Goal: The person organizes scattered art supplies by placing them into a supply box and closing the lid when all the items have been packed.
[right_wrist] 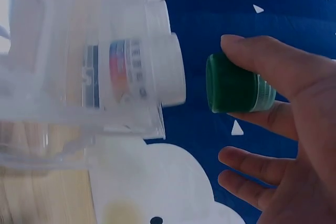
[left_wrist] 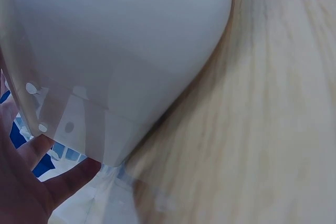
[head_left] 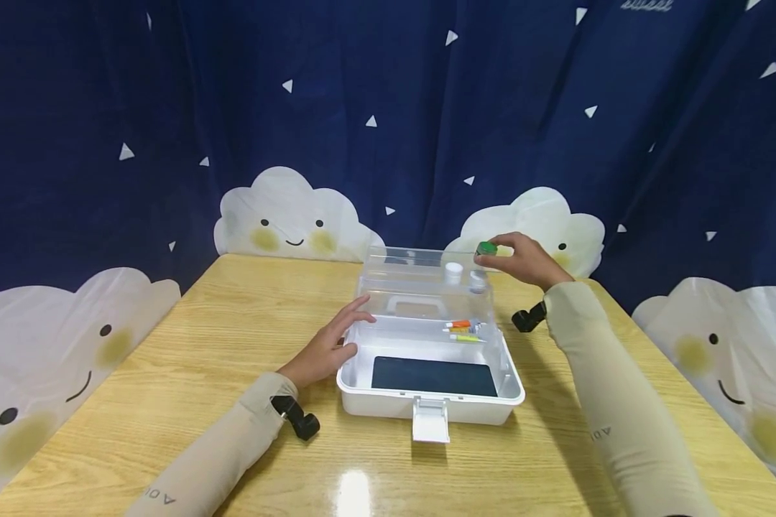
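Observation:
Between thumb and fingers, my right hand (head_left: 524, 260) pinches a small jar with a green lid (right_wrist: 233, 85), raised beside the clear lid (head_left: 401, 266) of a white plastic storage box (head_left: 378, 406). The box's clear lid stands swung back. My left hand (head_left: 326, 350) has its fingers extended at the left rim; in the left wrist view, fingertips (left_wrist: 86, 170) touch the box's edge. Two white-capped bottles (head_left: 453, 273) stand at the lid's right part; one labelled bottle (right_wrist: 126, 72) shows through clear plastic close to the jar. Orange and yellow tubes (head_left: 467, 338) lie inside the box.
A dark rectangular panel (head_left: 433, 376) lies in the front of the box. Its white latch (head_left: 430, 421) hangs down at the front. The wooden table (head_left: 259, 301) reaches back to a navy curtain (head_left: 336, 86) with cloud prints.

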A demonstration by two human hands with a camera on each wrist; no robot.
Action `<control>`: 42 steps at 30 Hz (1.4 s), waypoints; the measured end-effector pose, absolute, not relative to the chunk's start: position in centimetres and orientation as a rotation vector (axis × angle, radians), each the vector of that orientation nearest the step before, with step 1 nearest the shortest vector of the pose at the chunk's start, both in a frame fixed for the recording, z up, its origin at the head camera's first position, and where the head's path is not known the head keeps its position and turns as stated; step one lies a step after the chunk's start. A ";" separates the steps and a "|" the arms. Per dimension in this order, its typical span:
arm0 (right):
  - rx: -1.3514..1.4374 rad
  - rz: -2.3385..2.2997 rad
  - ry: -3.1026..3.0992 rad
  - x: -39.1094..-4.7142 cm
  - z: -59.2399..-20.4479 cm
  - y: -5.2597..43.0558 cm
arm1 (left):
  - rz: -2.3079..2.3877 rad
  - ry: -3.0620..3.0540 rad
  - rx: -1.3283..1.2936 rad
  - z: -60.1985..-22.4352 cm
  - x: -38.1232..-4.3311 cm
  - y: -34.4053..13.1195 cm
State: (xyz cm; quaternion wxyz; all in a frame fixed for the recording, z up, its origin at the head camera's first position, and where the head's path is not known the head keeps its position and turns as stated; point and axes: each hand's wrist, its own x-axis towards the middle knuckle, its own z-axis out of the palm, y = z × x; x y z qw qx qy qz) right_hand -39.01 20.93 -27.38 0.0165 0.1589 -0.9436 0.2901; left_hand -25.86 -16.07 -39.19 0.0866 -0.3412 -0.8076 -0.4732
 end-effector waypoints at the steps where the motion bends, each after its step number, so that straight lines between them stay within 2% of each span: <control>1: 0.505 0.894 -2.932 -39.0 -27.3 20.7 | -1.409 -2.405 -1.018 -39.2 -25.9 -16.1; 21: 0.662 0.794 -2.916 -39.6 -27.3 16.3 | -1.408 -2.418 -1.000 -39.2 -25.9 -16.0; 32: 0.848 0.747 -2.857 -39.3 -27.8 14.4 | -1.408 -2.422 -1.002 -39.2 -25.8 -16.0; 42: 0.758 0.717 -2.966 -39.3 -28.3 13.2 | -1.397 -2.413 -1.019 -39.2 -26.0 -16.1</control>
